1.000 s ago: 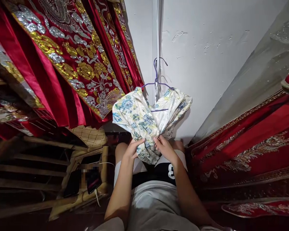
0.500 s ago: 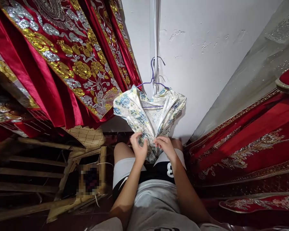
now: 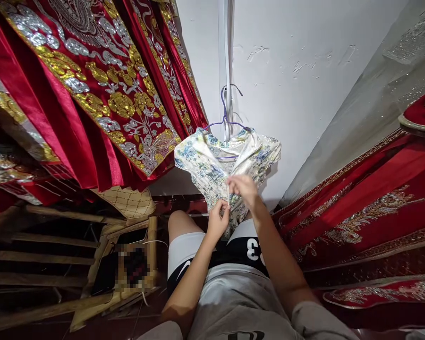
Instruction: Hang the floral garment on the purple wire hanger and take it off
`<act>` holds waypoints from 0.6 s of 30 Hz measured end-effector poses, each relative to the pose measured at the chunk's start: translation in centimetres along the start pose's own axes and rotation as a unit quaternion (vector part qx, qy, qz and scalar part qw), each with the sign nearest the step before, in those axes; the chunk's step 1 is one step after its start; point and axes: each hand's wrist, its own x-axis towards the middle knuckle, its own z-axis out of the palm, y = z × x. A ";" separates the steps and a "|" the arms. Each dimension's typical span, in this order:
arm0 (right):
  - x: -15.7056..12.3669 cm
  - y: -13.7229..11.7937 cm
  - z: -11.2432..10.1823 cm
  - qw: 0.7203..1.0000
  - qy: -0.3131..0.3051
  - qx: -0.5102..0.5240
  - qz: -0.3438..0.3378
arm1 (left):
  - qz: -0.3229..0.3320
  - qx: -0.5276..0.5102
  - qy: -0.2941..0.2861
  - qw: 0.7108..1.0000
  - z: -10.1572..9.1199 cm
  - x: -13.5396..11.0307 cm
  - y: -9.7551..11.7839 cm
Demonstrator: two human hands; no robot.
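A short-sleeved white, blue and yellow floral garment (image 3: pixel 205 163) hangs from a purple wire hanger (image 3: pixel 224 113), front towards me. Its lower part falls between my knees; its full length is hidden. My left hand (image 3: pixel 219 219) is closed in a pinch on the front seam, low on the garment. Higher up the same seam, my right hand (image 3: pixel 244 189) pinches the front at the bottom of the V-shaped neck opening. Motion blurs its fingers slightly, and whether they hold a zip pull is too small to make out.
Red robes (image 3: pixel 123 104) with gold and silver sequins hang at the left. Red beaded cloth (image 3: pixel 361 217) and sheer fabric (image 3: pixel 343 118) hang at the right. A bamboo chair (image 3: pixel 56 257) stands at lower left. The white wall (image 3: pixel 279 94) is behind the hanger.
My right hand has moved up the front seam, and the neck opening below it has closed. My left hand, spread before, has moved right and now pinches the seam.
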 end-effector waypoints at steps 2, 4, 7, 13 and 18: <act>2.8 -3.4 0.2 0.997 0.021 0.027 -0.064 | 0.014 0.039 -0.017 0.999 0.1 0.0 -0.5; 5.1 -6.4 0.6 0.995 0.033 0.041 -0.090 | 0.024 0.080 -0.050 0.995 0.0 -0.1 -1.1; 6.3 -9.0 1.4 0.992 0.020 0.042 -0.114 | 0.027 0.128 -0.115 0.985 -1.1 0.5 -1.5; 3.9 -8.0 1.7 0.990 -0.010 0.000 -0.137 | 0.131 0.037 -0.047 0.990 -5.7 7.3 3.5; 3.8 -8.0 1.0 0.983 -0.012 -0.033 -0.179 | 0.290 0.085 0.081 0.950 -8.8 14.6 11.2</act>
